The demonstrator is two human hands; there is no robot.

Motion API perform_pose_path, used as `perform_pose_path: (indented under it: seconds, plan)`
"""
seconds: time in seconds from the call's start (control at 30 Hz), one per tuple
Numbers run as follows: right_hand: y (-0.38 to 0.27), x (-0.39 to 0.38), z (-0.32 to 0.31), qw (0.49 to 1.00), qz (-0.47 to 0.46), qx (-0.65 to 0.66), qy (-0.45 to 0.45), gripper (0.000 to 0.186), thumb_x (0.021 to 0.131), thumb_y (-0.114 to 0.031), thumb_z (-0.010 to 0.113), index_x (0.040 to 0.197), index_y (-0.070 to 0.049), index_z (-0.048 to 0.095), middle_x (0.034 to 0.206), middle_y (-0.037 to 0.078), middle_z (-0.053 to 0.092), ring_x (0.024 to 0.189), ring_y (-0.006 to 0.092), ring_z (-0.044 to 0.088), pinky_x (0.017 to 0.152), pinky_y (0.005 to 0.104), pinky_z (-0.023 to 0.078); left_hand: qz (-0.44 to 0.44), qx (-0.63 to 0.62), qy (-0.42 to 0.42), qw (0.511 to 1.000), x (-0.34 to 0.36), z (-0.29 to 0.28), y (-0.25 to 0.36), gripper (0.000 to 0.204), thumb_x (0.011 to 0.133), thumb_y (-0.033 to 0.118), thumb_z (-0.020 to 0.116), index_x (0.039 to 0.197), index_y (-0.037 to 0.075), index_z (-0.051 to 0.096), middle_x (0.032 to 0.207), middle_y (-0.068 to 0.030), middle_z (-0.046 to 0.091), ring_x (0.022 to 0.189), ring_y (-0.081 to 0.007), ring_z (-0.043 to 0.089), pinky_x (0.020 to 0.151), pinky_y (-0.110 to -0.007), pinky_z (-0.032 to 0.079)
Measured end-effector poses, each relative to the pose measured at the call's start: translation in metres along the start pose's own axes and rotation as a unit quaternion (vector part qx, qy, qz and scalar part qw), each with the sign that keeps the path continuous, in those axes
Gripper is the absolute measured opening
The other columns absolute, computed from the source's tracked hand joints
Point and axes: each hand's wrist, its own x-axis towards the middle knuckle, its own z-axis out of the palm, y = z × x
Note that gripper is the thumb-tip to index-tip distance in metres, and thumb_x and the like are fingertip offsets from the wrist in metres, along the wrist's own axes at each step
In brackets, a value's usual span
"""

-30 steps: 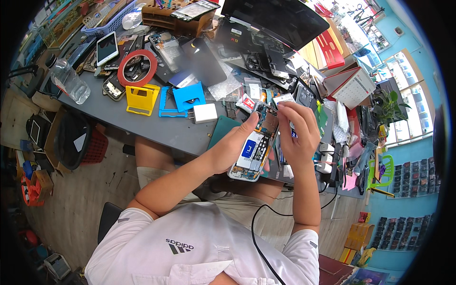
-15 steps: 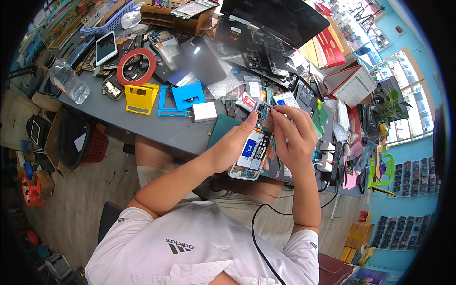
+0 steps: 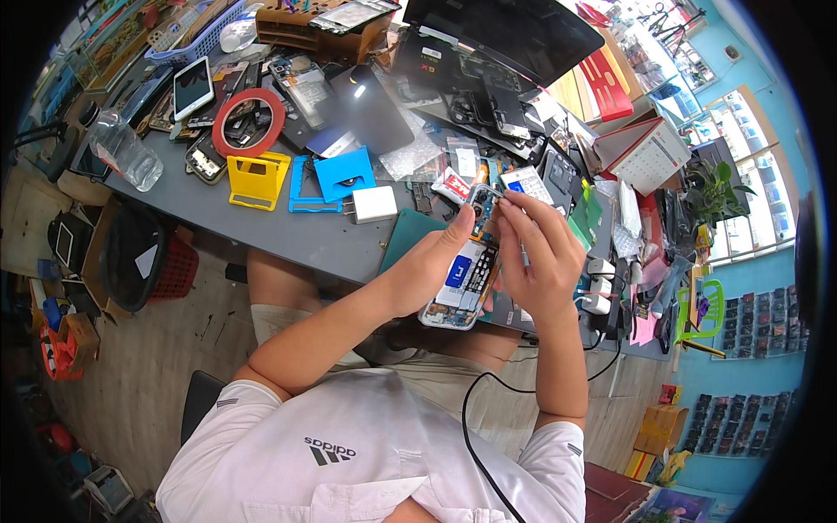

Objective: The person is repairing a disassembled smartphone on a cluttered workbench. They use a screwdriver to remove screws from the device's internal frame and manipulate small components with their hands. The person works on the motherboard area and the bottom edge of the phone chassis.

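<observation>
My left hand (image 3: 433,266) is wrapped round an opened smartphone (image 3: 452,301), its thumb lying on the upper part. The phone is tilted, its back cover off, with a battery bearing a blue label, circuit boards and a camera module (image 3: 482,210) exposed. Fingers of my right hand (image 3: 542,261) are pinched together at the phone's top right edge, beside the camera module. Whatever sits between those fingertips is too small to make out. Part of the phone's right side is hidden behind my right hand.
Beneath the phone lies a green mat (image 3: 406,234) on the grey desk (image 3: 305,248). A white charger block (image 3: 375,204), blue phone stand (image 3: 347,174), yellow stand (image 3: 259,181) and red tape roll (image 3: 220,131) lie to the left. White plugs (image 3: 598,288) with cables stand at right.
My right fingertips have shifted slightly along the phone's top right edge, and the right hand's fingers have opened a little from one another. My left hand and the phone stay nearly still.
</observation>
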Motion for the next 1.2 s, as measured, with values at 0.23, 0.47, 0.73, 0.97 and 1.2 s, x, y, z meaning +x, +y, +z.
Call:
perform_pose_path:
  seconds: [0.23,0.47,0.73,0.97,1.2]
  plan:
    - [0.002,0.008,-0.004,0.984,0.129,0.122,0.002,0.019,0.094,-0.002,0.080,0.112,0.001,0.079,0.115,0.014,0.080,0.098,0.0259,0.080,0.087,0.0343,0.063,-0.031,-0.004,-0.009,0.999,0.000,-0.009,-0.007,0.093,0.107,0.082,0.023,0.138,0.002,0.060,0.102,-0.0178,0.075,0.086,-0.0288,0.080,0.075,-0.038,0.067]
    - [0.013,0.016,-0.008,0.828,0.398,0.380,-0.109,0.025,0.101,-0.010,0.079,0.124,0.000,0.080,0.112,0.008,0.081,0.100,0.0147,0.077,0.088,0.0293,0.060,-0.016,0.007,-0.020,1.000,0.000,-0.009,-0.005,0.090,0.108,0.081,0.024,0.139,0.003,0.058,0.102,-0.0189,0.075,0.086,-0.0299,0.080,0.074,-0.039,0.067]
    - [0.013,0.023,-0.011,0.800,0.427,0.396,-0.144,0.024,0.101,-0.011,0.079,0.120,0.005,0.080,0.104,0.007,0.080,0.094,0.0103,0.073,0.086,0.0266,0.058,-0.009,-0.009,-0.005,1.000,-0.002,-0.002,-0.001,0.087,0.110,0.078,0.024,0.139,0.002,0.057,0.094,-0.0116,0.074,0.078,-0.0196,0.078,0.068,-0.031,0.064]
    - [0.010,0.017,-0.006,0.782,0.448,0.417,-0.115,0.022,0.101,-0.009,0.078,0.118,0.005,0.079,0.099,0.005,0.079,0.089,0.0088,0.071,0.081,0.0253,0.056,-0.029,0.008,0.007,1.000,-0.002,-0.005,-0.005,0.094,0.108,0.081,0.025,0.115,-0.001,0.070,0.091,-0.0103,0.075,0.078,-0.0184,0.077,0.069,-0.029,0.063]
    - [0.002,0.014,-0.003,0.773,0.454,0.433,-0.095,0.022,0.102,-0.007,0.076,0.120,0.006,0.077,0.095,0.004,0.077,0.082,0.0086,0.069,0.075,0.0248,0.054,-0.047,0.054,-0.026,0.997,-0.002,-0.013,-0.008,0.092,0.109,0.078,0.022,0.133,-0.002,0.059,0.103,-0.0174,0.075,0.087,-0.0279,0.081,0.076,-0.038,0.067]
